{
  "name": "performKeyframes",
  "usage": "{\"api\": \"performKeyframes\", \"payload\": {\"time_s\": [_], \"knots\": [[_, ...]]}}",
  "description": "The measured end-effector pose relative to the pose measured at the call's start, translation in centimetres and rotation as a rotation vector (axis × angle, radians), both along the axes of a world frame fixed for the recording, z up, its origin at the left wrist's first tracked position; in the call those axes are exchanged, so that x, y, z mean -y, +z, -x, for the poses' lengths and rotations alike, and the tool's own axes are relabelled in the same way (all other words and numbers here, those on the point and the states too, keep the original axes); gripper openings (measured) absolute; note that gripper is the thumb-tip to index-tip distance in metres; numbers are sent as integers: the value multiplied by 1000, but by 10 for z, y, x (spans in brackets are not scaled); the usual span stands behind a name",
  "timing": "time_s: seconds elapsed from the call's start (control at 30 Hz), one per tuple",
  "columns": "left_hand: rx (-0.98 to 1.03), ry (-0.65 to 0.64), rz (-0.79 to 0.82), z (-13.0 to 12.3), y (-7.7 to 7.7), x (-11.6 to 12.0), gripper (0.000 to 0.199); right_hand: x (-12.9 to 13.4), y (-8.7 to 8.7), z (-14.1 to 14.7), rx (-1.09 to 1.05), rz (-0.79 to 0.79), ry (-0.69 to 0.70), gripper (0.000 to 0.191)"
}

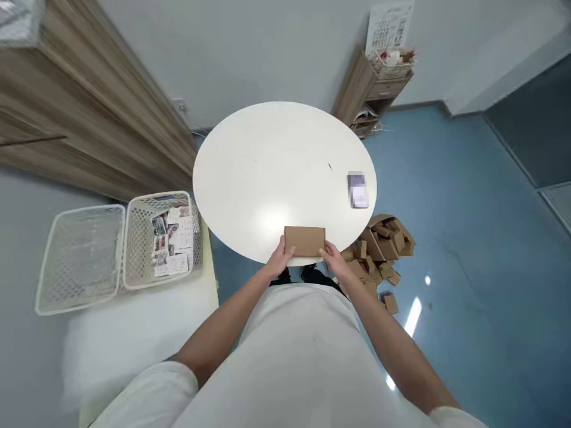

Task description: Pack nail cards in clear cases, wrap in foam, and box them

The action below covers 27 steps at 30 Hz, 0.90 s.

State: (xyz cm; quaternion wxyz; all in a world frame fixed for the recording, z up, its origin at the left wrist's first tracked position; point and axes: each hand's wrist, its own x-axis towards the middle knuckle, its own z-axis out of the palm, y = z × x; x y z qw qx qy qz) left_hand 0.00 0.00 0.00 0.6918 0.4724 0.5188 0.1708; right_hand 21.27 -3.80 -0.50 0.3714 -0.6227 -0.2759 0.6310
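Note:
A small flat brown cardboard box (305, 241) is at the near edge of the round white table (276, 154), its lid side facing up. My left hand (280, 257) grips the box at its left end. At the opposite end my right hand (332, 258) grips it too, with the fingers partly hidden. The box looks closed; whether it rests on the tabletop or is held just above it I cannot tell. A blurred purple-and-white item (358, 190) lies near the table's right edge.
On the floor to the right, many small cardboard boxes (368, 267) lie heaped around a larger open carton (392, 238). To the left, a white basket (158, 279) holds printed cards beside another basket (80, 261). A wooden shelf unit (372, 89) stands behind the table.

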Motion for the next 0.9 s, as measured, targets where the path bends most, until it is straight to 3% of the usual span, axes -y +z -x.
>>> {"api": "performKeyframes", "payload": {"time_s": [0.33,0.53,0.6,0.73,0.9], "knots": [[78,133,-163,-21,-15,14,68,0,23,-6,52,93,-85,60],[-115,370,-89,-28,-22,14,62,-6,26,-19,165,133,-41,68],[-168,428,-87,-32,-21,11,60,-10,24,-25,194,123,-4,68],[-184,426,-164,-45,-10,4,46,-17,16,-35,142,50,105,63],[-297,448,-227,-84,8,0,45,-13,10,-69,151,-24,168,64]]}}
